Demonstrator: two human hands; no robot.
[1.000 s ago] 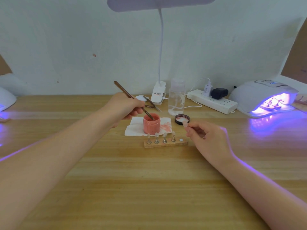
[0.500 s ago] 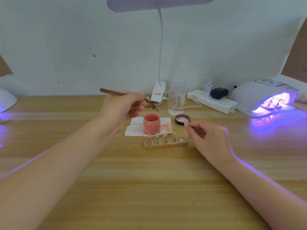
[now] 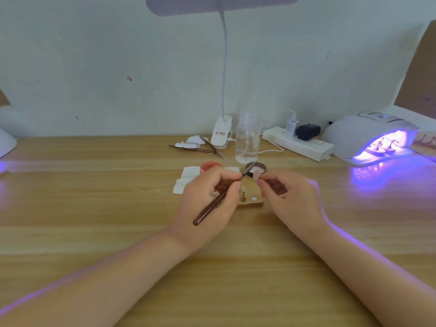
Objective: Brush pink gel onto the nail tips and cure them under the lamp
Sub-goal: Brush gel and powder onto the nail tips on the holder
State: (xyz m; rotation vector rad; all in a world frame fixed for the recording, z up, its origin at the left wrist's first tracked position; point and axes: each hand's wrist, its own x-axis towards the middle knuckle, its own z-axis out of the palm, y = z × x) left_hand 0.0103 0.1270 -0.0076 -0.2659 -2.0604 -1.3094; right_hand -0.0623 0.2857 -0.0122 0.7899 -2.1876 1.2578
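My left hand grips a thin brown brush, its tip pointing up and right toward a pale nail tip. My right hand pinches that nail tip between thumb and finger. Behind my left hand the pink gel jar shows only its rim. A wooden holder lies between my hands with one nail tip on a peg visible; the rest of it is hidden. At the far right the curing lamp glows purple with nail stands inside.
A white tissue lies under the jar. The jar's dark lid, a clear bottle, a clip desk lamp, tweezers and cotton and a power strip stand behind. A second lamp sits at the left edge.
My left hand lifted the brush out of the pink jar, turned it over and brought it down to the nail tip held by my right hand, which stayed nearly still.
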